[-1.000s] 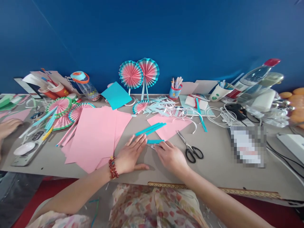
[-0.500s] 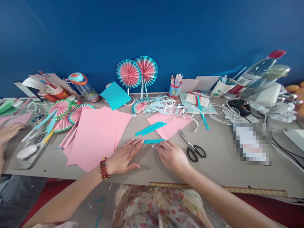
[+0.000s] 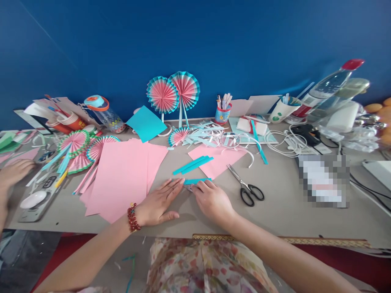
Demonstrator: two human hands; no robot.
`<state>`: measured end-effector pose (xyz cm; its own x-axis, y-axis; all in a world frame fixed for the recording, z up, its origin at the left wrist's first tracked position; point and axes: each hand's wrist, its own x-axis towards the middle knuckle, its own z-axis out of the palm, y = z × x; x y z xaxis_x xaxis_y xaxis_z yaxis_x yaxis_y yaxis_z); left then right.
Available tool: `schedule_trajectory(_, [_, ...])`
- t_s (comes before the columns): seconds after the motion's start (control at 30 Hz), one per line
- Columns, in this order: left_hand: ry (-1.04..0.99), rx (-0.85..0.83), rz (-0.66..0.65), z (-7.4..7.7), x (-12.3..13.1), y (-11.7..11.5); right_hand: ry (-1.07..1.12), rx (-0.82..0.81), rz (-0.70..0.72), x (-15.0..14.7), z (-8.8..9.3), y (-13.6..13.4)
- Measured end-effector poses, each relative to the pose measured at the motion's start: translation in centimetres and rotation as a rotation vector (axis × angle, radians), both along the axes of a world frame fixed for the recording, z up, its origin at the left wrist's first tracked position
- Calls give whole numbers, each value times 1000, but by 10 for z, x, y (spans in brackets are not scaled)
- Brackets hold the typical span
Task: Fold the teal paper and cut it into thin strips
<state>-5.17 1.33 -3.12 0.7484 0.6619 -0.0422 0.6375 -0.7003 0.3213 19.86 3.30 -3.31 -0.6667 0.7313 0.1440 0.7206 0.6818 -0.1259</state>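
Leftward along the teal strip [image 3: 194, 181], the right hand [image 3: 214, 203] has slid nearer the left hand [image 3: 159, 203]; its fingers curl in, and I cannot tell what they grip. Palm down, open, thumb apart, the left touches the strip's left end on the table [image 3: 290, 215].

A gray table [image 3: 293, 219] bears pink sheets [image 3: 120, 175], blue strips [image 3: 194, 165], black-handled scissors [image 3: 244, 185] and tangled paper scraps [image 3: 210, 135].

I have a smooth, deep-blue wall [image 3: 232, 40] filling my view behind a long, flat, grey-beige tabletop [image 3: 290, 219], a bluish sheen of light [image 3: 295, 92] at right, and red surfaces [image 3: 65, 246] showing below its near edge.
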Motion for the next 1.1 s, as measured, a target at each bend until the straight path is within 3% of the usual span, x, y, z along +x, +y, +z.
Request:
schedule_trajectory(0.27, [-345,-200,93,18,-21,6,-16,14,11,-6,-1,1])
schedule_trajectory(0.37, [-304,-163,70,20,-27,7,-5,20,6,-5,-1,0])
schedule_trajectory(0.57, [-279,-112,52,11,-31,9,5,50,30,-3,-5,1])
schedule_trajectory(1.1, [-313,-225,92,16,-33,9,15,-9,71,-16,3,2])
